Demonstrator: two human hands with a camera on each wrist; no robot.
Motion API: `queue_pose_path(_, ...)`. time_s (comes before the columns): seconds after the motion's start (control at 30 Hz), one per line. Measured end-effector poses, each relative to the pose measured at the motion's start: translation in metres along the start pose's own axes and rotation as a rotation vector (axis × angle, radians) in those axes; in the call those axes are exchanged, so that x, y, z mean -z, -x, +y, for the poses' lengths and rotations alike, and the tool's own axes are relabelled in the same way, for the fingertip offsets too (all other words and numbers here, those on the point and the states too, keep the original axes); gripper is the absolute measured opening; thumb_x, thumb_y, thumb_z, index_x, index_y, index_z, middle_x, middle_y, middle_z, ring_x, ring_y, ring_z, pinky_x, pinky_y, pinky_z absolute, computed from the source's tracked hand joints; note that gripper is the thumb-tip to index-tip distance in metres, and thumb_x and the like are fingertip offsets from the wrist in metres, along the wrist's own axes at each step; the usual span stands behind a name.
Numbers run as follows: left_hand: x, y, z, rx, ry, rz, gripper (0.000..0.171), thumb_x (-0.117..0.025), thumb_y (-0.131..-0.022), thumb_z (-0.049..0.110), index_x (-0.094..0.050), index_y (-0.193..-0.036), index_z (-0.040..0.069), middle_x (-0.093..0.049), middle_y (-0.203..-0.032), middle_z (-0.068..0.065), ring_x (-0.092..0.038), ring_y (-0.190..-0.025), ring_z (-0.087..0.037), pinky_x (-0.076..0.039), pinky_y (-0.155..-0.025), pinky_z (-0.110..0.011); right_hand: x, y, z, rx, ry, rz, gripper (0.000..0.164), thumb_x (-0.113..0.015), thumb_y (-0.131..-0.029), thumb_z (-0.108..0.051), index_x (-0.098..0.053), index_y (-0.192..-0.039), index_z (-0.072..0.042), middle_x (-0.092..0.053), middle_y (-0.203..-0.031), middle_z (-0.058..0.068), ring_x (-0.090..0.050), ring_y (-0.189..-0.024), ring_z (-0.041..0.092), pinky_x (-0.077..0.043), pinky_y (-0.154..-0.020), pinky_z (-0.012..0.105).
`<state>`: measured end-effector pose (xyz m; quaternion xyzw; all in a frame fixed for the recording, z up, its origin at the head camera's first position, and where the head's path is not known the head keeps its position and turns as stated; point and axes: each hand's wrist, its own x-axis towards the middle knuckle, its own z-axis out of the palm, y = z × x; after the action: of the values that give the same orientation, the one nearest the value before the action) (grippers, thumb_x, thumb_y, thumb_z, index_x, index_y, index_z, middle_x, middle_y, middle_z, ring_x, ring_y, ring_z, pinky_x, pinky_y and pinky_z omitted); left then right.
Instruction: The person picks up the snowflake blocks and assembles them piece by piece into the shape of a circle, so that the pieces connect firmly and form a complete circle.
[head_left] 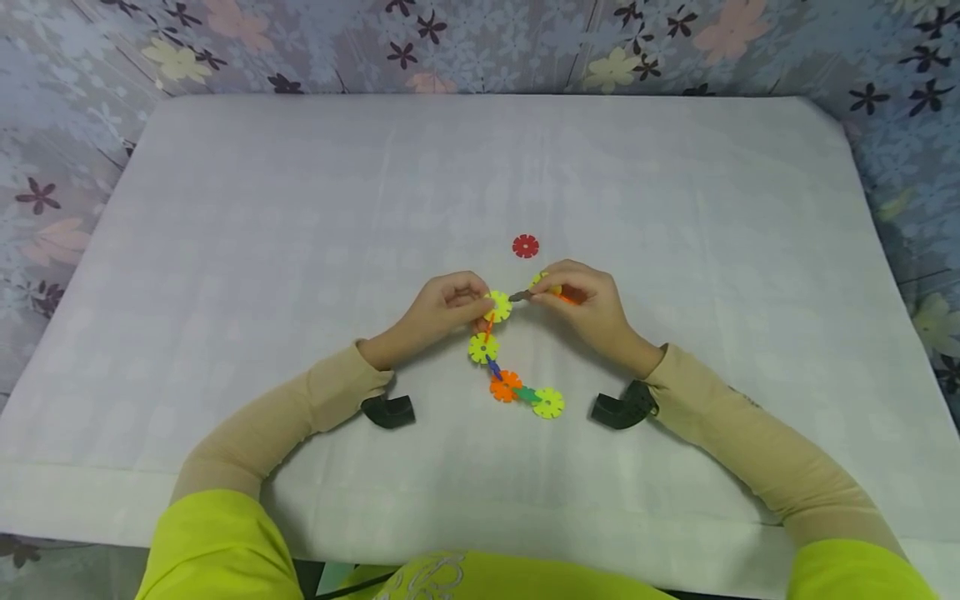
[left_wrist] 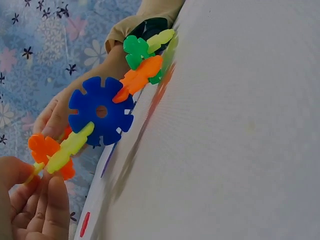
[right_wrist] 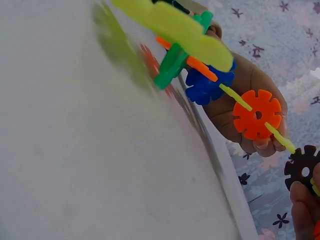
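A chain of slotted, flower-shaped plastic discs hangs from my left hand (head_left: pixel 453 304), which pinches its top yellow disc (head_left: pixel 498 307). Below come an orange disc (right_wrist: pixel 257 115), another yellow disc (head_left: pixel 483 348), a blue disc (left_wrist: pixel 101 111), a second orange disc (head_left: pixel 506 386), a green disc (head_left: pixel 526 394) and a yellow end disc (head_left: pixel 549 403). My right hand (head_left: pixel 588 300) pinches a dark brown disc (right_wrist: pixel 303 169), its edge at the top yellow disc's rim; whether their slots interlock I cannot tell. Another yellow disc (head_left: pixel 543 281) and an orange piece (head_left: pixel 567 298) show at the right fingers, partly hidden.
A loose red disc (head_left: pixel 526 246) lies on the white-covered table (head_left: pixel 300 208), just beyond the hands. Black wrist cameras (head_left: pixel 388 411) are strapped below both wrists, close above the cloth. Flowered fabric (head_left: pixel 480 50) surrounds the table's far and side edges.
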<state>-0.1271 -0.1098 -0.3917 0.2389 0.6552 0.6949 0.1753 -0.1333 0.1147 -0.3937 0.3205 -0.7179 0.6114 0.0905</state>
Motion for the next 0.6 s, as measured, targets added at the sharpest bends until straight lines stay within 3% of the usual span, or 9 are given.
queue_pose_path(0.1,0.0005,0.0003,-0.0016,-0.071,-0.034,-0.012,0.005,-0.052,-0.087,-0.005,-0.053,-0.087,-0.010,-0.058,-0.069,-0.012,-0.056,-0.060,-0.021,-0.048,-0.057,-0.033,-0.0001,0.0004,0.0005,0.118,0.057,0.005,0.020,-0.070,-0.064,0.019,-0.065,-0.077,0.004,-0.061,-0.078,0.013,-0.054,-0.078,0.018,-0.044,-0.072,0.023)
queue_pose_path(0.2,0.0009,0.0010,-0.0028,-0.149,-0.058,-0.021,0.007,-0.053,-0.087,-0.004,-0.052,-0.087,-0.011,-0.059,-0.071,-0.012,-0.057,-0.061,-0.021,-0.049,-0.057,-0.034,-0.0010,0.0018,0.0009,0.245,0.130,0.036,0.005,-0.071,-0.074,0.002,-0.066,-0.075,0.002,-0.062,-0.079,0.014,-0.056,-0.078,0.022,-0.044,-0.077,0.024)
queue_pose_path(0.3,0.0016,0.0012,-0.0035,-0.214,-0.054,-0.026,0.008,-0.053,-0.087,-0.004,-0.052,-0.087,-0.012,-0.058,-0.072,-0.013,-0.056,-0.060,-0.022,-0.048,-0.056,-0.034,-0.0023,0.0029,0.0010,0.310,0.157,0.063,0.021,-0.066,-0.082,-0.018,-0.066,-0.073,0.001,-0.061,-0.079,0.015,-0.056,-0.076,0.024,-0.044,-0.076,0.022)
queue_pose_path(0.43,0.0019,0.0010,-0.0028,-0.251,-0.050,-0.032,0.010,-0.054,-0.087,-0.001,-0.052,-0.086,-0.012,-0.057,-0.072,-0.013,-0.055,-0.059,-0.022,-0.048,-0.055,-0.033,-0.0031,0.0031,0.0014,0.320,0.149,0.071,0.031,-0.063,-0.085,-0.026,-0.065,-0.071,0.003,-0.061,-0.078,0.015,-0.056,-0.074,0.023,-0.044,-0.075,0.022)
queue_pose_path(0.6,0.0023,0.0005,-0.0025,-0.245,-0.063,-0.044,0.006,-0.054,-0.085,-0.006,-0.053,-0.087,-0.011,-0.058,-0.072,-0.013,-0.055,-0.057,-0.022,-0.047,-0.054,-0.033,-0.0021,0.0016,0.0002,0.269,0.100,0.034,0.029,-0.065,-0.083,-0.024,-0.065,-0.073,0.003,-0.062,-0.077,0.014,-0.056,-0.076,0.021,-0.045,-0.075,0.024)
